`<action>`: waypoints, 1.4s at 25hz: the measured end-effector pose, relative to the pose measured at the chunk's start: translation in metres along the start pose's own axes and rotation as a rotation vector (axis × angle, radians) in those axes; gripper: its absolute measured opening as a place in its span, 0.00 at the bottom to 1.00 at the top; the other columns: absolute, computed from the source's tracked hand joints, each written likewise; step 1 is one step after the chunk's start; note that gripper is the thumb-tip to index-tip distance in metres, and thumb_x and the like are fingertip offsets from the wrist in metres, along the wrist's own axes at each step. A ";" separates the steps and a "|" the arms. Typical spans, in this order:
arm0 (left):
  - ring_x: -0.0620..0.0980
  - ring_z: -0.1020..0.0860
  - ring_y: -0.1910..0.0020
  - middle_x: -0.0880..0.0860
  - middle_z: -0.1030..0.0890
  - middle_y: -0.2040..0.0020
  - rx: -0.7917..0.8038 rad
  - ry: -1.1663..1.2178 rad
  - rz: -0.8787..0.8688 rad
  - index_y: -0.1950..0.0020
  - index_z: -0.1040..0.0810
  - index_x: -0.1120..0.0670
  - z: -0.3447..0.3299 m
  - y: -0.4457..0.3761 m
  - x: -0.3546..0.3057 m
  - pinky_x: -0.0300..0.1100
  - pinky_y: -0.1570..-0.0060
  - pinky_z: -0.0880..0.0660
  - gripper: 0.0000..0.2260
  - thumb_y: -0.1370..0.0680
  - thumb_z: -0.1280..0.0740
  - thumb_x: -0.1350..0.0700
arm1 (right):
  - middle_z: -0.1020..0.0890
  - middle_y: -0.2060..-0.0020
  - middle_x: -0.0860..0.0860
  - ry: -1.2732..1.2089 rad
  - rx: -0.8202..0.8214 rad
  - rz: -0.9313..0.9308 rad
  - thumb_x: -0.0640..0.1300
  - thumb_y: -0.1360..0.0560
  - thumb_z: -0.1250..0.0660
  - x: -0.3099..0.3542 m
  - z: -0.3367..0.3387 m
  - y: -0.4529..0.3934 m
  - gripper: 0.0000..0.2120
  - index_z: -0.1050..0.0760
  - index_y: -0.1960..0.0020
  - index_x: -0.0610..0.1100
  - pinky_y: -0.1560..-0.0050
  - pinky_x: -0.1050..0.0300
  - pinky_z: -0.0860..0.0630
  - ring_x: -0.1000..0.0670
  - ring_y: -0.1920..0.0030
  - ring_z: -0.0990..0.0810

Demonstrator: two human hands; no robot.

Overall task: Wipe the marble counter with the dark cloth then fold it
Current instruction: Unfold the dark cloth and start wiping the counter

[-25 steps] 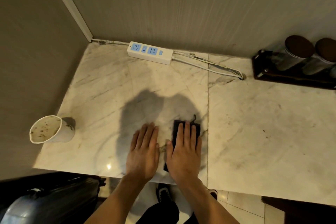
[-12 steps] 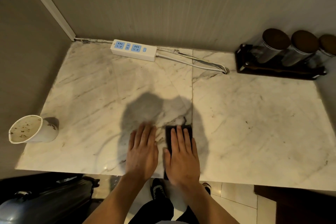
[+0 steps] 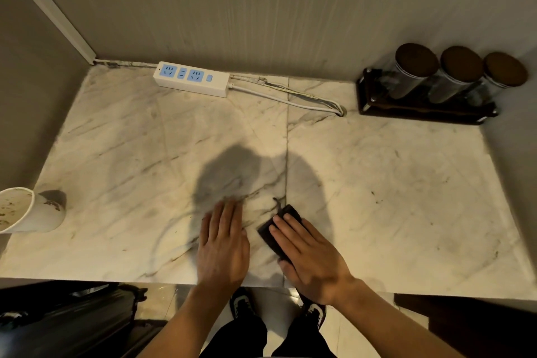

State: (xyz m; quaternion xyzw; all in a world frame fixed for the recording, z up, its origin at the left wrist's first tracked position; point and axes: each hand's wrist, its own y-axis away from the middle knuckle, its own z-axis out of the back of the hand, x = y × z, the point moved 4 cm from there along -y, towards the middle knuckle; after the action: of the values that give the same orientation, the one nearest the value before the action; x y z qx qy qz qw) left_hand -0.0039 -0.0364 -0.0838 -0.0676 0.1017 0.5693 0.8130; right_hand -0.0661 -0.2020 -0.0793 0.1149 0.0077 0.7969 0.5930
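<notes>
Hands (image 3: 261, 244) two, cloth (image 3: 277, 231) one, jars (image 3: 460, 74) three

Warm, dim light fell from above and behind the person, throwing a soft rounded shadow (image 3: 241, 174) onto the pale veined marble counter (image 3: 392, 183). Wide-angle distortion bent the edges; the dark lower corners were blurred.

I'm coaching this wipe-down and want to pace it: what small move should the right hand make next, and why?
Probably slide the small dark folded cloth rightward under the flat right hand, across the seam: brown specks show on the white marble counter there. The left hand lies bare on the marble.
</notes>
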 end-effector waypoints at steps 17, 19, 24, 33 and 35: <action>0.54 0.42 0.25 0.58 0.34 0.26 0.050 -0.020 0.058 0.27 0.34 0.59 -0.012 -0.032 -0.048 0.56 0.29 0.46 0.27 0.22 0.46 0.47 | 0.44 0.23 0.48 0.010 -0.004 0.033 0.52 0.23 0.48 -0.097 0.037 -0.103 0.29 0.47 0.24 0.44 0.26 0.50 0.50 0.49 0.24 0.49; 0.55 0.40 0.25 0.57 0.34 0.26 0.062 -0.028 0.080 0.27 0.33 0.58 -0.012 -0.034 -0.047 0.57 0.29 0.45 0.27 0.23 0.45 0.46 | 0.46 0.23 0.49 0.018 -0.011 -0.002 0.53 0.22 0.50 -0.108 0.040 -0.117 0.30 0.49 0.23 0.45 0.25 0.51 0.52 0.49 0.24 0.51; 0.58 0.34 0.28 0.58 0.30 0.28 -0.018 -0.018 0.055 0.30 0.29 0.59 -0.011 -0.034 -0.047 0.60 0.31 0.39 0.27 0.26 0.41 0.48 | 0.48 0.23 0.49 -0.036 -0.064 -0.158 0.52 0.21 0.50 -0.127 0.047 -0.143 0.29 0.50 0.23 0.44 0.25 0.49 0.51 0.50 0.24 0.53; 0.56 0.36 0.27 0.55 0.32 0.26 0.014 -0.017 0.085 0.28 0.31 0.57 -0.013 -0.034 -0.046 0.59 0.30 0.41 0.28 0.27 0.40 0.48 | 0.51 0.22 0.45 -0.190 -0.245 -0.817 0.52 0.20 0.55 -0.141 0.045 -0.146 0.29 0.55 0.23 0.41 0.25 0.49 0.56 0.46 0.24 0.54; 0.56 0.36 0.27 0.55 0.32 0.26 0.013 -0.014 0.082 0.28 0.31 0.57 -0.013 -0.034 -0.046 0.59 0.30 0.41 0.28 0.27 0.40 0.48 | 0.51 0.23 0.44 -0.238 -0.277 -0.960 0.52 0.20 0.54 -0.143 0.043 -0.139 0.29 0.55 0.23 0.40 0.25 0.49 0.57 0.45 0.24 0.55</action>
State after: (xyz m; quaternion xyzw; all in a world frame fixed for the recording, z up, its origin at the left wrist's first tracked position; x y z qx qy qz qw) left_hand 0.0116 -0.0933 -0.0855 -0.0538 0.1024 0.6021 0.7900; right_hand 0.1118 -0.3012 -0.0830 0.1084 -0.1137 0.4097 0.8986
